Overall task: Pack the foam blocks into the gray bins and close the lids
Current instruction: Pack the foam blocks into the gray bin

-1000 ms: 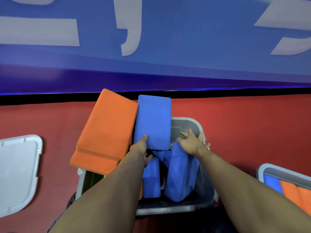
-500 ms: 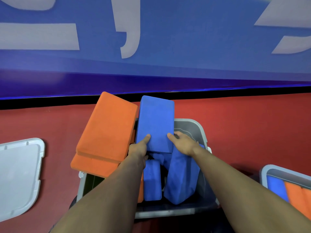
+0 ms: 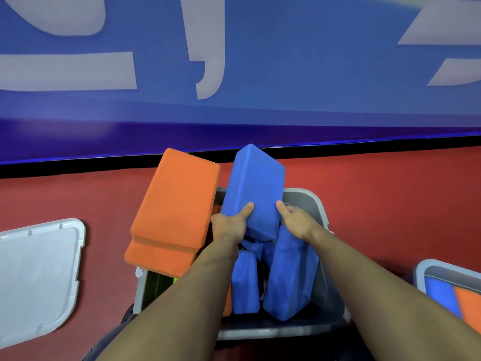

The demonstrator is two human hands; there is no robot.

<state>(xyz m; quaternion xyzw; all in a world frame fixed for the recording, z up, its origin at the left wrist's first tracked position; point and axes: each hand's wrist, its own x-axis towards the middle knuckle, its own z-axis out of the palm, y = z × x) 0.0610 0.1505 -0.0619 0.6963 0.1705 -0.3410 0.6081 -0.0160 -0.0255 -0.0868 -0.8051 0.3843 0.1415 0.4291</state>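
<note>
While both hands grasp it from either side, the blue foam block stands tilted above the middle of the gray bin, its upper end leaning away toward the far wall and its lower end down among the other blocks. The left hand holds its left lower edge, thumb laid up across the near face; the right hand grips the right lower edge in the same way, thumb on the face and fingers out of sight behind.

Below the held block, two more blue blocks stand on end inside the bin: a narrower one just right of the left forearm and a broader one touching it, under the right wrist. Smaller bits of blue foam show between them, too crowded to tell apart. At the bin's left side, two orange blocks lie stacked and tilted, sticking well out over the far left rim and touching the held blue block along its left edge. A sliver of green shows low in the bin's left corner.

The bin sits on a red floor. A gray lid lies flat on the floor well to the left. At the right edge, a second gray bin holds a blue block and an orange one side by side. Beyond, a blue wall banner carries large pale lettering.
</note>
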